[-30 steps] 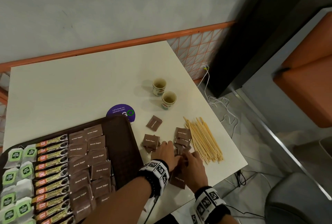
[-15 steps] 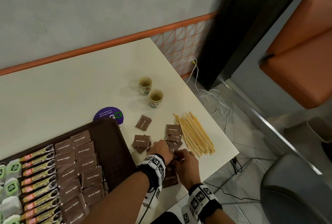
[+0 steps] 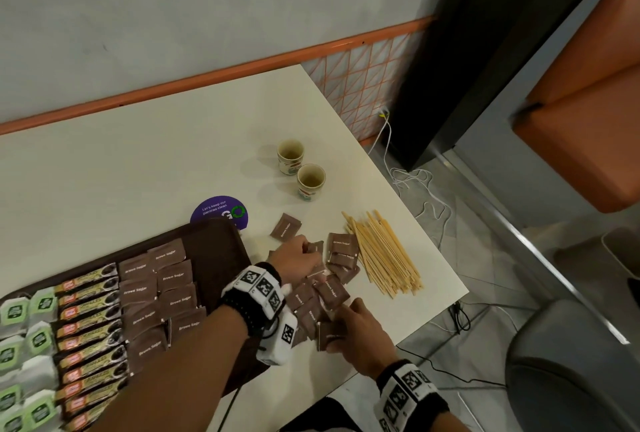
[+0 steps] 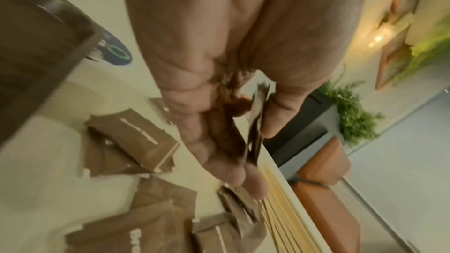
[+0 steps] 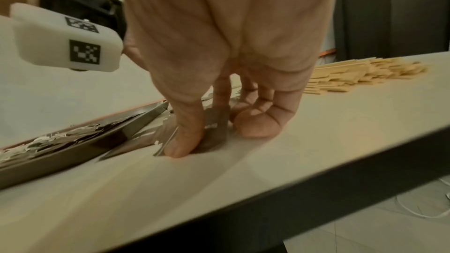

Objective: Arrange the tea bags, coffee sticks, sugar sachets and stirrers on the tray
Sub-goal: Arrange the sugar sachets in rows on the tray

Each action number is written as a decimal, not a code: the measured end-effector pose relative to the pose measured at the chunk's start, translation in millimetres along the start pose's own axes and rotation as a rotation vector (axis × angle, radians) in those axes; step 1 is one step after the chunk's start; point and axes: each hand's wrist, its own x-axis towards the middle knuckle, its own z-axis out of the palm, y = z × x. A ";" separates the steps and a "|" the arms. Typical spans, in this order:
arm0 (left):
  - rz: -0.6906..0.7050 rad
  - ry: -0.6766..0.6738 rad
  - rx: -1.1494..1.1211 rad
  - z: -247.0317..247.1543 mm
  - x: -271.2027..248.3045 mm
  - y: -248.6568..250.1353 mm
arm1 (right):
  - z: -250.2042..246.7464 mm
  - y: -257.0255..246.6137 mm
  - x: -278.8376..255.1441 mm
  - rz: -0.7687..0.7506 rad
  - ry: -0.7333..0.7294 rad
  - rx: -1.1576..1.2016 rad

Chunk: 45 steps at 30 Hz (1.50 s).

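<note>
Loose brown sugar sachets [image 3: 334, 289] lie in a heap on the white table [image 3: 138, 168], right of the dark tray [image 3: 216, 251]. My left hand [image 3: 306, 249] is over the far side of the heap and pinches a few sachets [image 4: 255, 122] upright between thumb and fingers. At the table's front edge my right hand [image 3: 337, 326] pinches one sachet [image 3: 329, 336] against the tabletop, thumb and fingers [image 5: 185, 141] on it. Wooden stirrers [image 3: 384, 255] lie in a pile right of the heap. The tray holds rows of tea bags [image 3: 20, 338], coffee sticks [image 3: 90, 314] and sugar sachets [image 3: 156, 293].
Two small paper cups [image 3: 301, 172] stand behind the heap, with a single sachet [image 3: 285, 227] and a purple round sticker [image 3: 220, 212] nearby. The tray's right strip is bare. Right of the stirrers runs the table edge, with cables [image 3: 419, 189] on the floor below.
My hands, close together over the heap before, have parted. The left moved away over the far sachets with a few in its grip; the right drew back toward the front edge.
</note>
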 end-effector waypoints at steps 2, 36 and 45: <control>-0.033 -0.040 -0.240 -11.5 -11.6 -3.7 | -8.1 0.3 0.6 -0.021 -0.030 0.020; 0.078 0.090 -0.311 -53.0 -122.0 -91.4 | -27.8 -40.4 33.2 -0.138 -0.086 -0.202; 0.178 -0.035 -0.279 -49.8 -141.4 -79.4 | -71.4 -124.8 -4.2 -0.344 -0.364 0.450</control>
